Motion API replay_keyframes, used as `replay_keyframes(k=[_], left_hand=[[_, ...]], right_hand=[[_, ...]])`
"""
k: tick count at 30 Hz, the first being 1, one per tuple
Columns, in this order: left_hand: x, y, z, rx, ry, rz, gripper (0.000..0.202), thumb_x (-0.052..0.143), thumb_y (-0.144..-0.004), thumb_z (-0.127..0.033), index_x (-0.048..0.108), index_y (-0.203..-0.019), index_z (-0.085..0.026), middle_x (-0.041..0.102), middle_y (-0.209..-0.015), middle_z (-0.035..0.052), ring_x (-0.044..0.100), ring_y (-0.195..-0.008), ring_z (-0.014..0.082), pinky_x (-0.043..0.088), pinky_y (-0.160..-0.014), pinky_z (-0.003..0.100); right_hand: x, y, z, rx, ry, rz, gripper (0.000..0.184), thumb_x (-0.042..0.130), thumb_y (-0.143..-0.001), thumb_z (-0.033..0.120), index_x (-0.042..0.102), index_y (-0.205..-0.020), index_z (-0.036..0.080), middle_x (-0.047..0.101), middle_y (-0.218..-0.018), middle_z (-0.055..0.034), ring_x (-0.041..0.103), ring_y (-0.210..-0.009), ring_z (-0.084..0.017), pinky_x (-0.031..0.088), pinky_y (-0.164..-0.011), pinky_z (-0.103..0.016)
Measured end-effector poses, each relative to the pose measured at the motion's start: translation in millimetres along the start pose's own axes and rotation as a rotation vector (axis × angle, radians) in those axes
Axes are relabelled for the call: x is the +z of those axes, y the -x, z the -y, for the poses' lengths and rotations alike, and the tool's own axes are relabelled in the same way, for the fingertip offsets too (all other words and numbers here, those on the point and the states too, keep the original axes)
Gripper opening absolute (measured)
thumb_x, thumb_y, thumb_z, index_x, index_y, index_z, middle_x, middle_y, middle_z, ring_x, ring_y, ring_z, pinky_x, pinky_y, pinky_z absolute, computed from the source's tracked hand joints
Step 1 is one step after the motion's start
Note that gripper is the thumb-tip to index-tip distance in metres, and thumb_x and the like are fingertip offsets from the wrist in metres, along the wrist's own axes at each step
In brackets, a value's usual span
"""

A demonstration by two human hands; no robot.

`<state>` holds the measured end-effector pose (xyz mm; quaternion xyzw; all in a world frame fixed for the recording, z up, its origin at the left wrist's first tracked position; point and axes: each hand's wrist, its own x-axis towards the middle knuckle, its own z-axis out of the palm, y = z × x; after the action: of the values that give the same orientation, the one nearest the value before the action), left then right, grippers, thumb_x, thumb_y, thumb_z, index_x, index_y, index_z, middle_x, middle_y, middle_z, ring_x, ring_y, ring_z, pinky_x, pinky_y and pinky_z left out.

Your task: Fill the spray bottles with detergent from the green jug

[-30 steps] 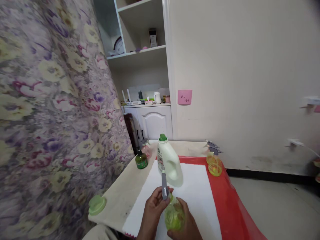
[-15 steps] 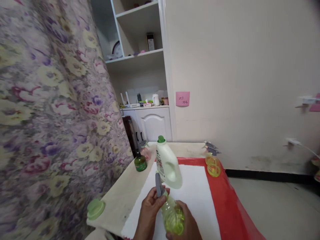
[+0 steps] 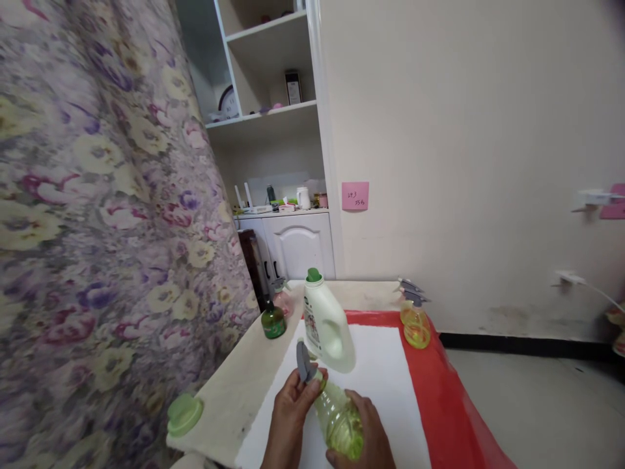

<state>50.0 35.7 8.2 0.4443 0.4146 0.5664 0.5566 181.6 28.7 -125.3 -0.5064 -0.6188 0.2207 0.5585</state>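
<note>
A clear spray bottle [image 3: 336,420] with yellow-green liquid is tilted in front of me, its neck pointing up and left. My left hand [image 3: 294,404] is closed around the neck, just below the grey trigger head [image 3: 305,362]. Fingers of my right hand [image 3: 366,430] wrap the lower body of the bottle from the right side. Right behind the spray bottle, a pale green detergent jug [image 3: 328,326] with a dark green spout stands upright on white paper [image 3: 383,365]. A light green cap [image 3: 184,414] lies at the table's near left corner.
A dark green pump bottle [image 3: 273,320] and a pink spray bottle [image 3: 282,301] stand at the left back. More yellow spray bottles [image 3: 416,329] stand on the red sheet [image 3: 430,391] at right. A floral curtain [image 3: 122,260] hangs along the left; the wall [image 3: 463,163] is behind.
The trigger head in my left hand has turned and shifted slightly left. Both hands keep their hold on the spray bottle. The camera view has shifted slightly.
</note>
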Motion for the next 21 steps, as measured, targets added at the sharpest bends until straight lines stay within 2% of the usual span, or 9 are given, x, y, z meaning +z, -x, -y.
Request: replay_keyframes(k=[3, 6, 12, 15, 18, 21], left_hand=[[-5.7, -3, 1, -0.010, -0.021, 0.048, 0.039, 0.075, -0.075, -0.038, 0.067, -0.108, -0.018, 0.075, -0.099, 0.0064, 0.066, -0.100, 0.0246, 0.045, -0.096, 0.037], [-11.1, -6, 4, -0.007, -0.025, 0.067, 0.042, 0.073, -0.076, -0.039, 0.066, -0.113, -0.018, 0.075, -0.101, 0.0066, 0.065, -0.105, 0.0257, 0.043, -0.099, 0.039], [-10.1, -7, 2, -0.002, -0.055, 0.060, 0.043, 0.074, -0.075, -0.041, 0.068, -0.111, -0.019, 0.075, -0.102, 0.0072, 0.064, -0.105, 0.0255, 0.043, -0.097, 0.036], [-5.6, -6, 0, 0.003, -0.086, 0.030, 0.042, 0.076, -0.071, -0.043, 0.071, -0.105, -0.018, 0.075, -0.098, 0.0072, 0.065, -0.101, 0.0264, 0.045, -0.094, 0.037], [-2.3, -6, 0, 0.002, -0.080, 0.005, 0.041, 0.078, -0.069, -0.044, 0.072, -0.101, -0.019, 0.076, -0.095, 0.0064, 0.066, -0.099, 0.0266, 0.047, -0.092, 0.036], [-2.5, -7, 0, 0.002, -0.065, 0.015, 0.039, 0.077, -0.070, -0.043, 0.072, -0.100, -0.019, 0.076, -0.095, 0.0062, 0.066, -0.099, 0.0258, 0.046, -0.091, 0.034]], right_hand=[[-2, -1, 5, 0.017, -0.062, 0.045, 0.083, 0.067, -0.047, 0.011, 0.046, -0.126, 0.024, 0.061, -0.110, -0.0076, 0.058, -0.106, -0.035, 0.048, -0.095, -0.045], [-4, -2, 20, 0.079, -0.106, 0.015, 0.083, 0.062, -0.044, 0.006, 0.045, -0.123, 0.025, 0.059, -0.105, -0.0057, 0.058, -0.103, -0.031, 0.049, -0.093, -0.042], [-4, -1, 40, 0.255, -0.130, -0.051, 0.081, 0.062, -0.041, 0.005, 0.045, -0.118, 0.025, 0.061, -0.115, -0.0076, 0.056, -0.113, -0.034, 0.045, -0.098, -0.042], [-4, -2, 38, 0.252, -0.109, -0.071, 0.079, 0.063, -0.042, 0.005, 0.046, -0.116, 0.024, 0.062, -0.114, -0.0081, 0.057, -0.112, -0.034, 0.045, -0.099, -0.043], [-6, -5, 29, 0.186, -0.111, -0.079, 0.077, 0.063, -0.042, 0.005, 0.047, -0.115, 0.024, 0.063, -0.113, -0.0083, 0.057, -0.112, -0.034, 0.044, -0.101, -0.044], [-11, -8, 19, 0.173, -0.241, 0.009, 0.075, 0.065, -0.044, 0.008, 0.049, -0.115, 0.024, 0.064, -0.112, -0.0080, 0.059, -0.109, -0.033, 0.047, -0.097, -0.042]])
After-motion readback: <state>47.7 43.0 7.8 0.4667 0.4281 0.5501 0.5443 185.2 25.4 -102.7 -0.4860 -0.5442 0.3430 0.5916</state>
